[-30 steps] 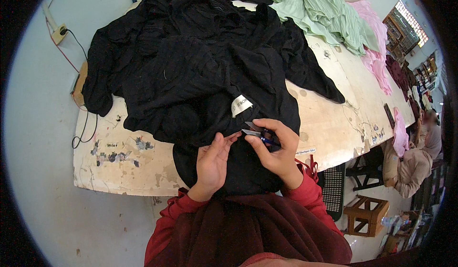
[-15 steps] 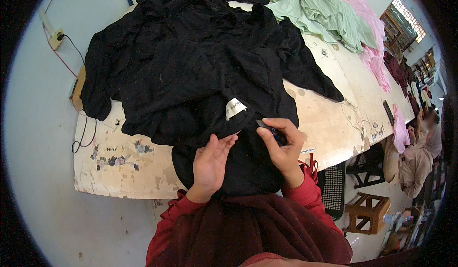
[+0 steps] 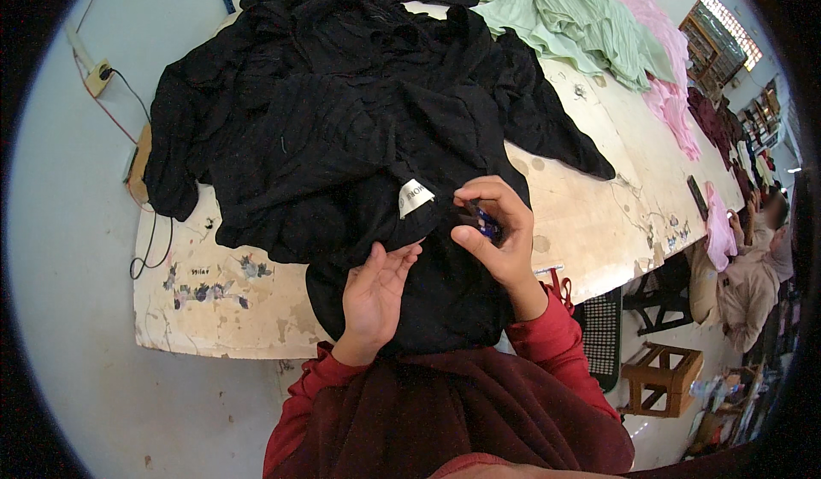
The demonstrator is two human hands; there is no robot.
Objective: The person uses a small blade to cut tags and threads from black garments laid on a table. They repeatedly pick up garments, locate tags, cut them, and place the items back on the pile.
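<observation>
Here the left hand (image 3: 375, 298) holds a rumpled black garment (image 3: 333, 128), the right hand (image 3: 506, 244) blue snips (image 3: 488, 225).

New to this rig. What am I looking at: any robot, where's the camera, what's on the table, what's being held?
No robot here: these are a person's two bare hands. The view comes from the left one of two fisheye cameras worn on their head, looking down, so straight edges bend near the rim. Picture left is the person's left.

On the table lies a rumpled black garment with a white label. Farther along are a green cloth and a pink cloth.

The right hand holds small blue snips, partly hidden by its fingers. The left hand is at the garment's edge; whether it pinches the fabric is unclear.
</observation>
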